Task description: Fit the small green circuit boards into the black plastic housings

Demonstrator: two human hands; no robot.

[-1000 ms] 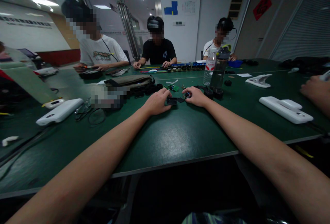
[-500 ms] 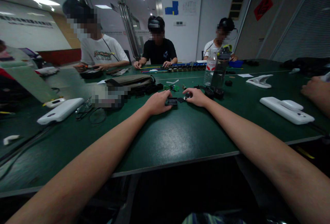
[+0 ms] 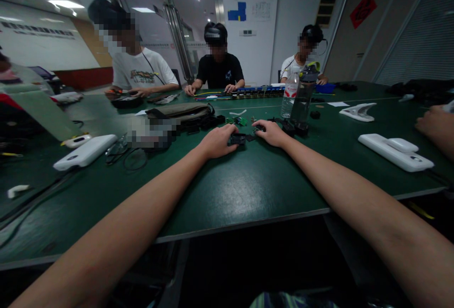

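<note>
My left hand (image 3: pixel 219 142) rests on the green table with thumb and fingers closed on a small black plastic housing (image 3: pixel 239 139), whose hollow side faces up. Just right of it lies a flat black piece (image 3: pixel 250 137). My right hand (image 3: pixel 272 134) is closed, fingers bent over a small dark part (image 3: pixel 260 128) too small to make out. Green circuit boards (image 3: pixel 242 121) lie just beyond both hands. Beside my right hand are several black parts (image 3: pixel 288 128).
A dark bottle (image 3: pixel 301 104) and a clear water bottle (image 3: pixel 288 102) stand behind my right hand. White devices (image 3: pixel 393 153) lie on the right, another white device (image 3: pixel 85 152) on the left. A grey bag (image 3: pixel 180 111) sits beyond my left hand. Several people work around the table (image 3: pixel 230 194).
My right fingers have shifted slightly, and the shiny part seen at their tips now shows darker and more covered. My left hand keeps its hold on the housing.
</note>
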